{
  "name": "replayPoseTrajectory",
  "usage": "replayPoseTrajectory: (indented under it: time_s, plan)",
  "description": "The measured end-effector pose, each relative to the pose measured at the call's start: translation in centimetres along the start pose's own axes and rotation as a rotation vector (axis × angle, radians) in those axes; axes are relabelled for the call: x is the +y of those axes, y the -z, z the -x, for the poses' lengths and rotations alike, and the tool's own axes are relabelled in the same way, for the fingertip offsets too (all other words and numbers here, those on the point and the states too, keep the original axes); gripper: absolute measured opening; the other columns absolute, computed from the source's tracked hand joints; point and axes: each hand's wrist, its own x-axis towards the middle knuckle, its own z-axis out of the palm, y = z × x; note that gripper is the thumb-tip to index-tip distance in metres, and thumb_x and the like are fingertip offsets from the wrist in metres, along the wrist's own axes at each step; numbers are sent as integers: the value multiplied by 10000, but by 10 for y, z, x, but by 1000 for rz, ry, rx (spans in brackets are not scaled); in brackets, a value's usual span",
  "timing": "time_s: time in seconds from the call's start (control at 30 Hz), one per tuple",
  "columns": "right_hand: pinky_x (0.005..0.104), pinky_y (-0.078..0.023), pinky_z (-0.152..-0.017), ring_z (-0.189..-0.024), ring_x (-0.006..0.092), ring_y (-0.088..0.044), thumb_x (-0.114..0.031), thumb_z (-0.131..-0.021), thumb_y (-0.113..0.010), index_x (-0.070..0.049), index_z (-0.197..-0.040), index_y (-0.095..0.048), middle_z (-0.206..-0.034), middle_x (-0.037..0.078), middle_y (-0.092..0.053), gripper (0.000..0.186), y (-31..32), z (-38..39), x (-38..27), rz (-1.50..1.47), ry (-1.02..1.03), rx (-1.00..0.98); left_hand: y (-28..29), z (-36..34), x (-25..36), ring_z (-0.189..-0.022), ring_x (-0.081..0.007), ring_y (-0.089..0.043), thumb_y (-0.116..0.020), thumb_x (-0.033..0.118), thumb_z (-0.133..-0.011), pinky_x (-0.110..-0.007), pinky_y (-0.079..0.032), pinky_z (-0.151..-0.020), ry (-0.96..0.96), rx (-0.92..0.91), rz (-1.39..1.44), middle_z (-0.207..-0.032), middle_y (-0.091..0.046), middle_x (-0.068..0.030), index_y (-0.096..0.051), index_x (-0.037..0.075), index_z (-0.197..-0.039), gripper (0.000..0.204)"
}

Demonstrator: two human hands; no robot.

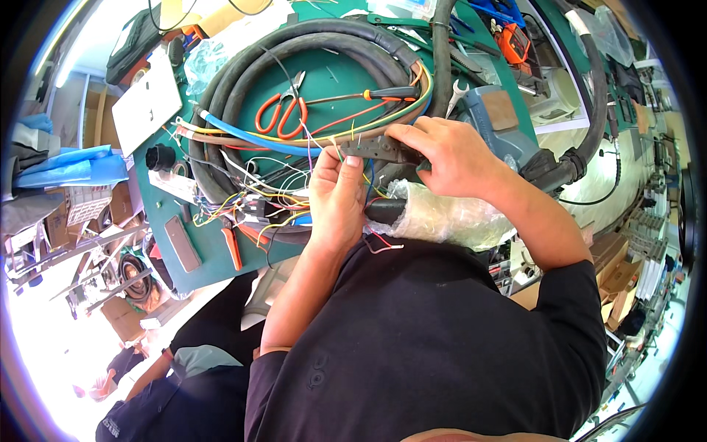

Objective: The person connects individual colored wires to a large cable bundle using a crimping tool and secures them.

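Note:
My right hand (449, 156) is closed round a dark metal hand tool that looks like crimping pliers (374, 149). The jaws point left, toward my left hand (337, 197), whose thumb and fingers are pinched together at the jaw end. Thin wires come out around those fingers; which one is held there is hidden. Just above runs a bundle of thick blue (243, 133), yellow and brown wires from a heavy black cable coil (219, 96). Below the tool, clear bubble wrap (442, 215) surrounds a black cable end (384, 211).
Inside the coil lie red-handled scissors (282, 116) and a screwdriver (394, 93). Loose thin wires gather round a black connector (255, 209). A phone (182, 243) rests on the green table mat (158, 199). A wrench (456, 96) lies at right; another person (199, 394) is at lower left.

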Motion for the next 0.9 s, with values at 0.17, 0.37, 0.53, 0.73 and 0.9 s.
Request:
replayPoseTrajectory:
  time_s: [0.17, 0.37, 0.53, 0.73, 0.9]
  plan:
    - [352, -501, -652, -775, 236, -627, 12, -653, -630, -89, -1150, -581, -900, 112, -626, 509, 3, 6, 7, -158, -80, 38, -3, 0, -6, -495, -4, -328, -519, 144, -969, -170, -255, -415, -14, -7, -34, -650, -422, 67, -496, 96, -970, 53]
    - [352, -518, -739, -825, 181, -642, -111, -793, -587, -52, -1214, -559, -1060, 109, -651, 425, 105, -21, 75, -108, -376, 509, -6, 5, -6, -498, -12, -329, -520, 174, -980, -178, -262, -434, -25, -2, -25, -650, -417, 67, -506, 84, -977, 91]
    - [404, -478, -893, -1030, 361, -604, -304, -800, -648, -38, -1232, -551, -1123, 227, -614, 517, 11, -73, 78, 114, -411, 35, -4, 4, 0, -520, -8, -346, -502, 201, -991, -169, -263, -442, -25, -10, -54, -684, -462, 57, -517, 74, -1034, 135]
    - [347, -489, -857, -920, 228, -624, -274, -874, -634, -18, -1162, -590, -1028, 122, -653, 388, -15, -78, 50, -94, -135, 206, 4, 13, 3, -572, -39, -412, -410, 190, -1017, -178, -313, -469, -46, -3, -80, -725, -539, -20, -514, 36, -1067, 192]
    - [252, -488, -767, -859, 88, -583, -160, -908, -641, 12, -1042, -599, -929, 24, -631, 222, 2, -30, -13, -923, -163, -180, -7, 14, -5, -575, -45, -470, -436, 204, -1013, -165, -331, -448, -146, 37, -111, -736, -559, -13, -530, 52, -1020, 179]
